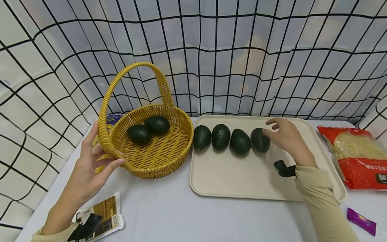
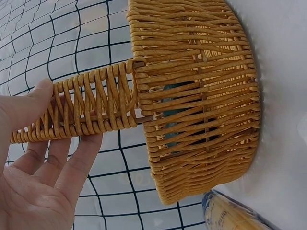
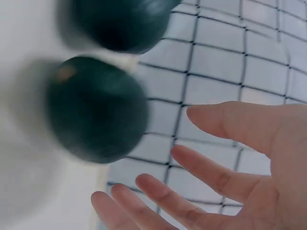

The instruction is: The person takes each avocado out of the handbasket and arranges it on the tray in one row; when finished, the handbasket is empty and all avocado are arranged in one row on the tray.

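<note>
Left hand (image 1: 90,173) grips the handle (image 1: 103,120) of the basket (image 1: 163,167), thumb laid on one face and fingertips on the other, as the left wrist view shows. Right hand (image 1: 286,137) is spread and loose, the fingers slightly bent and the thumb apart, holding nothing; the right wrist view shows a gap between it and the nearest avocado (image 1: 260,140).

That avocado lies just to the left of the right hand, at the right end of a row of four on the tray (image 1: 243,180). Its long axis runs roughly away from the person, leaning a little. The right hand is clearly the nearer; the left is well apart, beyond the basket. The other three avocados (image 1: 221,137) continue the row toward the basket, which stands just beside the tray's left edge and has two avocados (image 1: 157,125) inside.

Farther out, a red bag (image 1: 363,146) lies right of the tray; its pale characters seem upside down, and I cannot read them. Print on the purple packet (image 1: 361,221) and the brown pouch (image 1: 108,210) is too small to read, though the pouch shows a barcode. Beside the basket sits a blue-and-yellow packet (image 2: 230,213), its lettering illegible too.
</note>
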The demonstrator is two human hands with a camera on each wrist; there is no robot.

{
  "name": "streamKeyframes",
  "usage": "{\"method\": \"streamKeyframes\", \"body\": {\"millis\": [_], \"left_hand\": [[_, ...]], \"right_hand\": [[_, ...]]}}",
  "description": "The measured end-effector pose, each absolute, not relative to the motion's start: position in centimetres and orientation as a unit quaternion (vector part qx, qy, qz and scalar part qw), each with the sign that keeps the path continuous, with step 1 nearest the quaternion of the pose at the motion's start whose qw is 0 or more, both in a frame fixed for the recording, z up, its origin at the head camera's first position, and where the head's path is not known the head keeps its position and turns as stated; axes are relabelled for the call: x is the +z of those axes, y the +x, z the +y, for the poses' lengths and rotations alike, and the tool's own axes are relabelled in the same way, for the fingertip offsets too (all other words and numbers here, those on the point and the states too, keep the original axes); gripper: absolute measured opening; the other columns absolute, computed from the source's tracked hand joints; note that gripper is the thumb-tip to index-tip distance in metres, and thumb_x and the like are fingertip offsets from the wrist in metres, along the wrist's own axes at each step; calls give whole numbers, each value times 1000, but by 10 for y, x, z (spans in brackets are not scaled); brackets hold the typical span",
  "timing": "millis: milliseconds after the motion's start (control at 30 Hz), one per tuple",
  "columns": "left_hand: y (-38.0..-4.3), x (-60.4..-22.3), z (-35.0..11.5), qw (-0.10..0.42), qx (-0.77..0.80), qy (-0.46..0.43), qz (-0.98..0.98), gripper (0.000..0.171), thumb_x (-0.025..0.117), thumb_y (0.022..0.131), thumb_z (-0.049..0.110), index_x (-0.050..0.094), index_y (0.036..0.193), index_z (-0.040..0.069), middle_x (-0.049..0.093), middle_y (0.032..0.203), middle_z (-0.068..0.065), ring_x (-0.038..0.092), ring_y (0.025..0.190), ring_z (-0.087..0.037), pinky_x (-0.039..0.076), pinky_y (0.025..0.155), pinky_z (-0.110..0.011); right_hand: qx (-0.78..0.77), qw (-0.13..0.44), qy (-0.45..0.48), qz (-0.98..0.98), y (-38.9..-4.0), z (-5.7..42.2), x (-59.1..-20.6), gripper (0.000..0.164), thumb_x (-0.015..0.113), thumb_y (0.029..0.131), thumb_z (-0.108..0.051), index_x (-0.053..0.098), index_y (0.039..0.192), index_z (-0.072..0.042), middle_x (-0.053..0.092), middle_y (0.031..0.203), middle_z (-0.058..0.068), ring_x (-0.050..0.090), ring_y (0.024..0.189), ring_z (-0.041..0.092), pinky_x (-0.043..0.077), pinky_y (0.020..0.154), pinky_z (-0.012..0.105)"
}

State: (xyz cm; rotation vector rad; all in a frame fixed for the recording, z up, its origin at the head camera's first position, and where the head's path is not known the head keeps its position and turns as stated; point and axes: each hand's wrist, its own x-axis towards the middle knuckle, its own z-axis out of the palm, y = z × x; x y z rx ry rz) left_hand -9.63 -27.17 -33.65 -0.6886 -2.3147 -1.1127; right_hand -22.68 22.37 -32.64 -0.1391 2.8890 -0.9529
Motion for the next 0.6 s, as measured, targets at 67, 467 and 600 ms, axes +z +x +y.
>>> {"method": "streamKeyframes", "body": {"millis": [67,467,600], "left_hand": [[-96,-337,-273,240,-408,-252,-844,124,72,69,-38,4,165,1,58,128,21,63,109,8,56,87,-8],[-96,-337,-273,243,-410,-255,-842,123,71,70,-38,5,166,1,57,131,21,63,111,7,56,87,-8],[-96,-335,-271,242,-411,-253,-841,123,71,70,-38,5,166,2,56,132,22,63,110,7,57,86,-9]], "right_hand": [[-313,37,-63,947,-227,212,-316,47,59,104,-27,58,140,4,56,138,35,55,124,51,51,98,62],[-372,26,-238,897,-236,69,-282,29,62,102,-12,69,127,1,66,129,21,65,115,35,58,99,46],[-388,56,-280,876,-241,13,-282,27,62,105,-13,68,128,0,66,126,17,64,113,29,58,93,38]]}}
